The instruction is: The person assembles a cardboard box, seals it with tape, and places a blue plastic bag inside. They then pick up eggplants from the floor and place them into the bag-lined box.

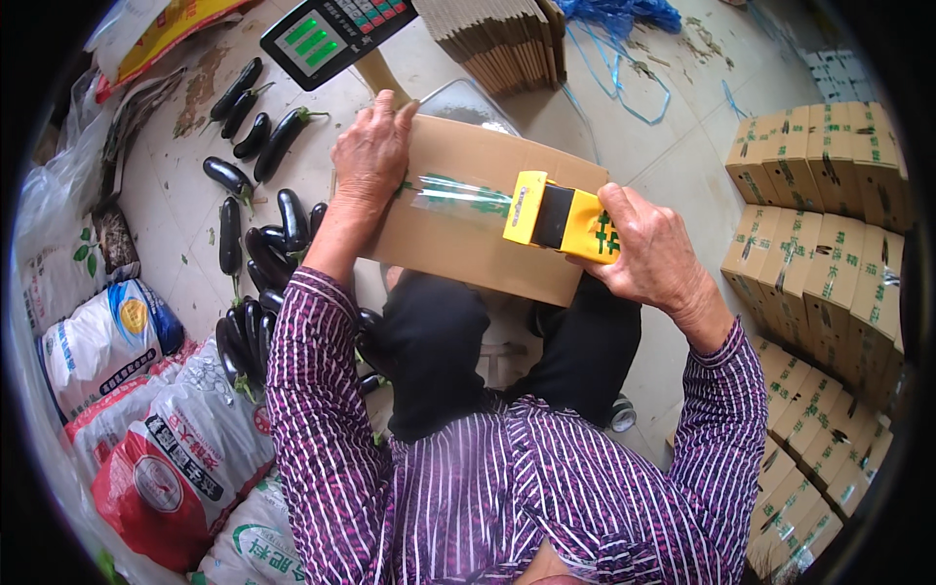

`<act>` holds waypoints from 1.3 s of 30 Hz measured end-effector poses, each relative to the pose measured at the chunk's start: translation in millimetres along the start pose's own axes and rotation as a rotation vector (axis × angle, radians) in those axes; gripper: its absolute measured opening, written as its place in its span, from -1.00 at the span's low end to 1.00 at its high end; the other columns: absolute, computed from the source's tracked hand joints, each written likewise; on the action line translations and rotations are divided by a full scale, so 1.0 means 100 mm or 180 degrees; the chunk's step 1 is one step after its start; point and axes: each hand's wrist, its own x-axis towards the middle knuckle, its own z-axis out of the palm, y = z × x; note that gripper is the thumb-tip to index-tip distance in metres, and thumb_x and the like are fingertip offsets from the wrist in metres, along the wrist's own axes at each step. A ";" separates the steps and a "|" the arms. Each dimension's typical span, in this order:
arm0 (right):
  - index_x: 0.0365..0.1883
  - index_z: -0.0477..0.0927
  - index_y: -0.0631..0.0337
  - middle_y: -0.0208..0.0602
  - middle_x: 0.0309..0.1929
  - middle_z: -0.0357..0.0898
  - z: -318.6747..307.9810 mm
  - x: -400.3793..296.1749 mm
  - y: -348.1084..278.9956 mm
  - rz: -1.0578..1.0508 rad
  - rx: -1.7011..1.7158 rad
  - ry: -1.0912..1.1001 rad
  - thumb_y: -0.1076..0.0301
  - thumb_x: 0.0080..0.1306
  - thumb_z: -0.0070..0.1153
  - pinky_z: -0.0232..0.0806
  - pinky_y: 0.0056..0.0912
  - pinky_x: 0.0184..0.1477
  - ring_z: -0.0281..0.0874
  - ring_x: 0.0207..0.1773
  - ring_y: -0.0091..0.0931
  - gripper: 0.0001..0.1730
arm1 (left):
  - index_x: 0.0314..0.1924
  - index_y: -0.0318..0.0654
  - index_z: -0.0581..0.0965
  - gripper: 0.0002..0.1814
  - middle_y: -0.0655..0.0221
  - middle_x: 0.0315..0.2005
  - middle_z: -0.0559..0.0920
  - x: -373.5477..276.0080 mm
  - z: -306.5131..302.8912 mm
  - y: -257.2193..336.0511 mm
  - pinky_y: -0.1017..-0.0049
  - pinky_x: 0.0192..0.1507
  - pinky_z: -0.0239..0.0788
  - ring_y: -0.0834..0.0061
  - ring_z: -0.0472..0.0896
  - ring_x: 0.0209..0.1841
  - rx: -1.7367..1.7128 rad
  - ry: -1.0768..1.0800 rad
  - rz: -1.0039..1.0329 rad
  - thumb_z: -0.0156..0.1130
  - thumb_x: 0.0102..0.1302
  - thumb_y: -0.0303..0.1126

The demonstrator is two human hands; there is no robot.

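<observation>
A closed cardboard box lies before me, over my knees and against the metal platform of a scale. My left hand grips its left end near the far corner. In my right hand is a yellow tape dispenser with a black middle part, resting on the box top. A shiny strip of clear packing tape runs from near the left end to the dispenser, over green printing. The underside of the box and my left fingertips are partly hidden.
Several eggplants lie on the tiled floor at left, beside filled plastic sacks. A digital scale display stands ahead, near flattened cartons and blue strapping. Stacked printed boxes line the right. A tape roll lies near my leg.
</observation>
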 end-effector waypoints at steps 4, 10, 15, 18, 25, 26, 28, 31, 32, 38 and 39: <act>-0.05 0.41 0.25 -0.11 -0.29 0.55 0.05 -0.40 0.36 0.0226 -0.0074 -0.0013 0.13 0.03 0.53 0.55 -0.15 -0.25 0.65 -0.28 -0.15 -0.33 | 0.20 -0.14 0.53 -0.44 0.05 -0.13 0.72 0.03 0.04 0.00 0.02 -0.11 0.56 -0.09 0.72 -0.16 0.0036 0.0033 0.0132 -0.04 0.53 0.15; -0.05 0.41 0.22 -0.15 -0.30 0.54 0.26 -0.73 0.69 0.0130 -0.0139 0.0220 0.19 -0.01 0.53 0.54 -0.19 -0.23 0.64 -0.27 -0.19 -0.34 | 0.16 -0.13 0.58 -0.34 0.09 -0.14 0.72 0.02 0.00 -0.02 0.06 -0.13 0.57 -0.03 0.72 -0.15 -0.0043 -0.0038 0.0098 0.04 0.43 0.29; -0.06 0.41 0.23 -0.15 -0.32 0.53 0.42 -0.89 0.79 0.0088 0.0059 0.0361 0.21 -0.02 0.53 0.54 -0.19 -0.23 0.64 -0.28 -0.19 -0.34 | 0.13 -0.15 0.61 -0.32 0.09 -0.11 0.72 0.04 -0.04 0.02 0.11 -0.09 0.57 0.02 0.73 -0.12 0.0011 -0.0070 0.0246 0.07 0.40 0.31; -0.05 0.40 0.24 -0.14 -0.31 0.54 0.52 -0.87 0.86 0.0133 0.0142 0.0339 0.21 -0.04 0.54 0.54 -0.18 -0.22 0.64 -0.26 -0.17 -0.32 | 0.13 -0.14 0.62 -0.34 0.10 -0.11 0.72 0.06 -0.02 0.00 0.12 -0.08 0.57 0.02 0.73 -0.12 -0.0002 -0.0043 0.0186 0.07 0.41 0.28; 0.02 0.36 0.22 -0.11 -0.22 0.53 1.00 -0.92 1.09 -0.0082 0.0656 0.0648 0.20 0.00 0.54 0.55 -0.15 -0.15 0.65 -0.17 -0.12 -0.27 | 0.11 -0.16 0.63 -0.38 0.09 -0.11 0.72 0.06 0.00 -0.04 0.15 -0.08 0.57 0.02 0.72 -0.12 0.0047 -0.0114 0.0272 0.11 0.42 0.23; 0.04 0.35 0.21 -0.11 -0.20 0.53 1.14 -0.96 1.17 0.0011 0.0649 0.0642 0.19 0.02 0.54 0.56 -0.14 -0.12 0.65 -0.15 -0.11 -0.26 | 0.11 -0.16 0.63 -0.38 0.08 -0.12 0.72 0.05 0.00 -0.04 0.15 -0.08 0.57 0.01 0.72 -0.12 -0.0002 -0.0083 0.0309 0.12 0.42 0.23; 0.03 0.34 0.20 -0.10 -0.20 0.53 1.26 -1.14 1.32 0.0210 0.0642 0.0586 0.19 0.04 0.52 0.56 -0.12 -0.12 0.64 -0.14 -0.09 -0.29 | 0.10 -0.18 0.64 -0.40 0.07 -0.13 0.72 0.06 0.00 -0.03 0.15 -0.07 0.56 0.01 0.72 -0.13 -0.0080 0.0012 0.0358 0.14 0.41 0.21; 0.02 0.34 0.19 -0.07 -0.20 0.52 1.34 -1.51 1.55 0.0554 0.0524 0.0425 0.20 0.06 0.51 0.55 -0.09 -0.11 0.62 -0.14 -0.05 -0.31 | 0.07 -0.18 0.64 -0.41 0.06 -0.14 0.72 0.08 0.01 -0.01 0.14 -0.07 0.55 0.00 0.72 -0.12 -0.0036 0.0045 0.0398 0.17 0.39 0.19; 0.03 0.34 0.20 -0.06 -0.20 0.53 1.39 -1.62 1.64 0.0643 0.0467 0.0379 0.21 0.05 0.52 0.54 -0.09 -0.11 0.62 -0.14 -0.03 -0.29 | 0.07 -0.18 0.65 -0.42 0.06 -0.14 0.72 0.07 -0.02 0.00 0.14 -0.07 0.55 -0.01 0.71 -0.12 -0.0053 -0.0021 0.0333 0.18 0.38 0.18; -0.02 0.36 0.24 -0.04 -0.28 0.50 1.14 -1.40 1.32 0.0825 -0.0114 -0.0058 0.45 0.04 0.31 0.50 -0.01 -0.19 0.59 -0.22 -0.03 -0.46 | 0.07 -0.15 0.65 -0.44 0.09 -0.16 0.72 0.06 -0.03 -0.01 0.16 -0.09 0.55 0.02 0.71 -0.14 0.0011 -0.0027 0.0398 0.18 0.39 0.17; -0.01 0.36 0.25 -0.02 -0.27 0.51 1.04 -1.25 1.25 0.0865 -0.0242 -0.0232 0.47 0.01 0.31 0.50 0.00 -0.20 0.59 -0.23 -0.02 -0.44 | 0.07 -0.15 0.65 -0.44 0.09 -0.17 0.72 0.08 -0.01 -0.03 0.17 -0.10 0.55 0.03 0.71 -0.15 -0.0025 0.0004 0.0442 0.18 0.39 0.17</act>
